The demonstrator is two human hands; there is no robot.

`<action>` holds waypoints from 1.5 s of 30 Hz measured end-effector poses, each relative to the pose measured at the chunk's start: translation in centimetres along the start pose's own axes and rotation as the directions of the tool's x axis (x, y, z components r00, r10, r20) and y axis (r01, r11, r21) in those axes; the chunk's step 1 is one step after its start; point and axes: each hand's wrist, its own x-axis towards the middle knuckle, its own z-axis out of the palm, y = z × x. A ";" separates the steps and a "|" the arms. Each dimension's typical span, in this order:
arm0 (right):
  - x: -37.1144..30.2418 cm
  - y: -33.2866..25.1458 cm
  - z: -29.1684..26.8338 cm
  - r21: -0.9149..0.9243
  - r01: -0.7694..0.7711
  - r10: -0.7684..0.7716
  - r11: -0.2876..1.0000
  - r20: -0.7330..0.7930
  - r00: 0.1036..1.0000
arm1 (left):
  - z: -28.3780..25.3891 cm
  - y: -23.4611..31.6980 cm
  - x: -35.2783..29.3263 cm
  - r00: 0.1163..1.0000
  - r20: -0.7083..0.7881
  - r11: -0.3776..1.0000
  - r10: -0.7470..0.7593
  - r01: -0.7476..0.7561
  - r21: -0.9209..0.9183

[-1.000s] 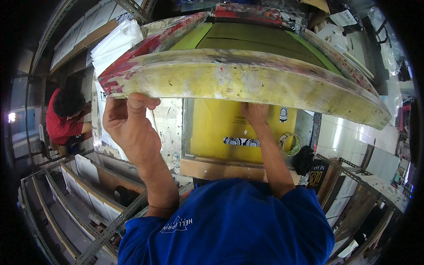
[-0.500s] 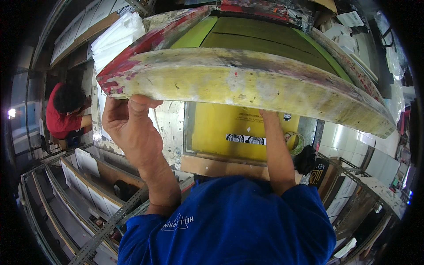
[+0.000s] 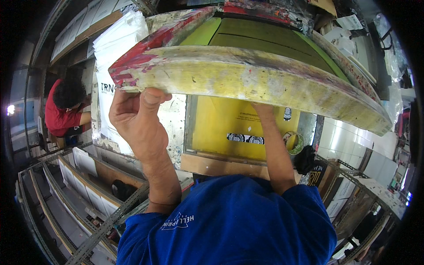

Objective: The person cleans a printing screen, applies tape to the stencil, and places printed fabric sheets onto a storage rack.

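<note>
A paint-stained wooden screen-printing frame (image 3: 247, 79) with green mesh (image 3: 265, 42) is tilted up, its near edge raised. My left hand (image 3: 143, 117) is closed on the near edge by the left corner, thumb and fingers at its underside. Below the frame lies a flat yellow printed surface (image 3: 216, 126) with a black-and-white strip (image 3: 245, 138) on it. My right hand (image 3: 263, 109) reaches forward under the frame, over the yellow surface; its fingers are hidden behind the edge.
A round tub (image 3: 293, 142) with green inside stands right of the yellow surface, next to a black cloth (image 3: 304, 160). White sheets (image 3: 121, 37) are stacked at far left. A person in red (image 3: 62, 110) sits at left. Metal racks (image 3: 92, 185) flank me.
The frame's left corner and my left hand have shifted slightly right, uncovering more of a printed white sheet at left. My right hand has moved slightly left and forward under the frame.
</note>
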 end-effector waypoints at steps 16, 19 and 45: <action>1.2 -1.6 -4.6 -0.166 -0.025 0.066 0.986 0.245 0.967 | -0.4 -0.2 -0.2 0.999 0.041 0.999 -0.016 0.014 0.051; 2.1 -1.8 -5.5 -0.248 0.049 0.012 0.967 0.238 0.971 | 0.1 0.1 -0.3 1.000 0.018 0.995 -0.003 0.002 0.096; 5.2 5.4 3.5 0.010 -0.104 0.100 0.995 0.199 0.975 | 0.4 0.4 -0.5 1.000 -0.010 0.992 0.021 -0.020 0.124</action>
